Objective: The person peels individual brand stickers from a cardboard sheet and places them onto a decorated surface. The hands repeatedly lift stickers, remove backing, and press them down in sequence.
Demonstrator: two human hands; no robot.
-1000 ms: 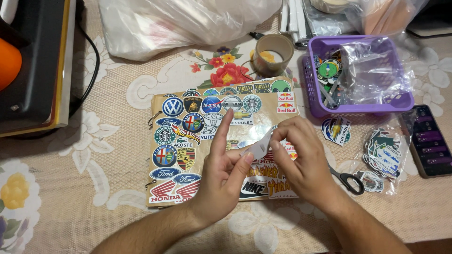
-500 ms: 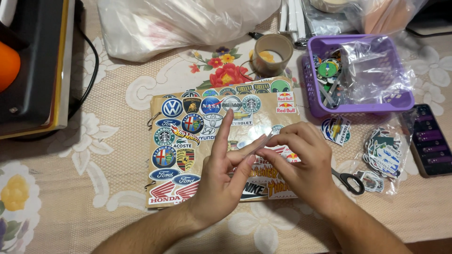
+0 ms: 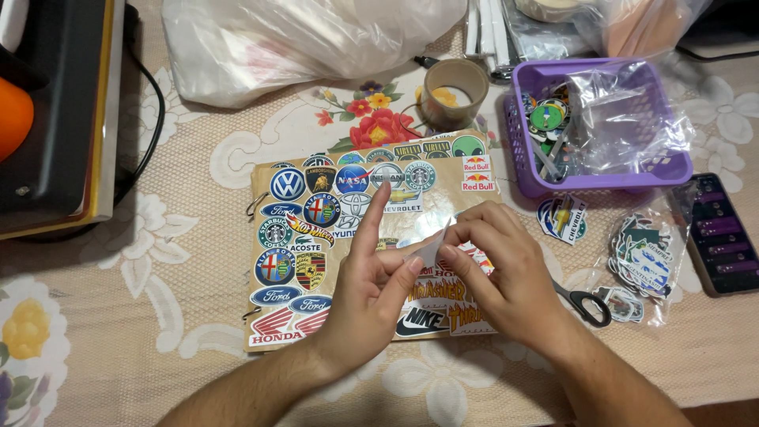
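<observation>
Over a sticker-covered brown board (image 3: 332, 237) on the table (image 3: 158, 316), left hand (image 3: 371, 292) and right hand (image 3: 506, 277) pinching one small pale sticker (image 3: 431, 249) between fingertips, scissors (image 3: 585, 304) just right, purple basket (image 3: 601, 170) beyond

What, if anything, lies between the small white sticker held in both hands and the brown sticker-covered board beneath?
Nothing visible. The small white sticker is pinched between the left hand and right hand directly above the brown sticker-covered board, apart from it.
</observation>
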